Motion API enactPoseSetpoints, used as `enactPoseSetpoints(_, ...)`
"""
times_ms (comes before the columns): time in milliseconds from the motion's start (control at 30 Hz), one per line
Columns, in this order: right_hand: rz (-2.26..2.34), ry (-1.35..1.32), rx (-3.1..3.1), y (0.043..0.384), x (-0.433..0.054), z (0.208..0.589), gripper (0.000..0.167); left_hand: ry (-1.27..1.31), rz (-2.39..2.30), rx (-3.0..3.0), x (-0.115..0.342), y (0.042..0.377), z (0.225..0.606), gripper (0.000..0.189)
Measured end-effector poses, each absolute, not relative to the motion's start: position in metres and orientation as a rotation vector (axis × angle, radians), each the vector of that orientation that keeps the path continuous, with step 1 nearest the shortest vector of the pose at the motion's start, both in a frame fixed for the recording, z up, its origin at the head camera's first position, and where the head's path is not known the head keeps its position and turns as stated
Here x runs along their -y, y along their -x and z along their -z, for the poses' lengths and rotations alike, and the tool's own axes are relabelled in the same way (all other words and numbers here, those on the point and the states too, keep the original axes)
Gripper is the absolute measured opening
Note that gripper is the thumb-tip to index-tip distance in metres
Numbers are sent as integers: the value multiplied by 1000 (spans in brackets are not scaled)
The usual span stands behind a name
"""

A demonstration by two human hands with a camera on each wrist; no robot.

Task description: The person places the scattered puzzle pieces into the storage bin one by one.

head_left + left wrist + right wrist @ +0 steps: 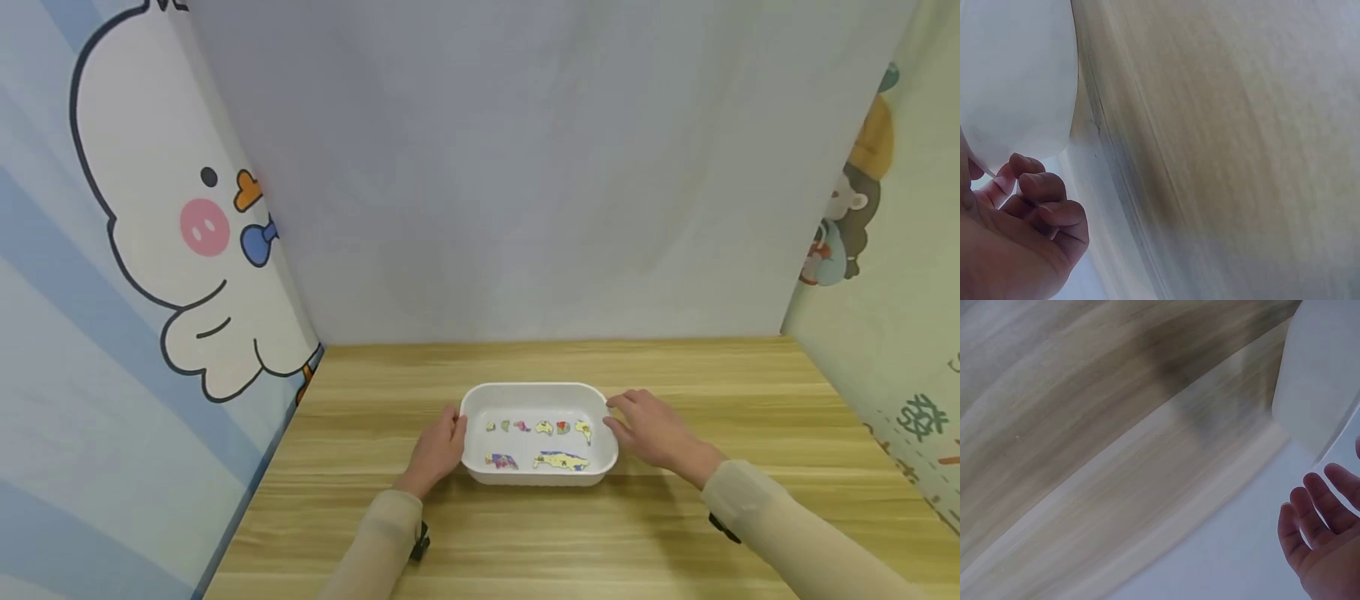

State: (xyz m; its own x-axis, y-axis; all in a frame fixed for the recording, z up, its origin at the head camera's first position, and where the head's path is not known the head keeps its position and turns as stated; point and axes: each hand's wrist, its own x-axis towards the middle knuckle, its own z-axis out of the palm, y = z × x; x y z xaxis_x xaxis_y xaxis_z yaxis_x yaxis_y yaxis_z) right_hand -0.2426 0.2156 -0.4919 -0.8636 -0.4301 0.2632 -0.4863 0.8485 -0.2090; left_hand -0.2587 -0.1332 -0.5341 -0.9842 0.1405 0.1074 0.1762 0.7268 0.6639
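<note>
A white rectangular dish with rounded corners point(537, 480) stands on the wooden table in the head view. Several small flat colourful pieces, with yellow, red, purple and blue patches, lie in two rows on its bottom. My left hand point(438, 448) grips the dish's left rim; in the left wrist view, that hand point(1029, 231) has its fingers curled at the rim. At the opposite end, my right hand point(656, 429) has its fingertips right at the right rim. The right wrist view shows this hand point(1329, 531) with fingers loosely extended, close to the dish wall point(1322, 381).
The wood-grain table point(540, 542) spreads around the dish. Behind it hangs a plain grey-white curtain point(525, 167). A cloth with a cartoon bird point(157, 192) covers the left side, and a pale green printed cloth point(900, 333) the right.
</note>
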Motion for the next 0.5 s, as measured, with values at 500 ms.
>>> enactPoseSetpoints(500,-423,-621,2838,249,-221,498,31,230,1139,2882,139,268,533,23)
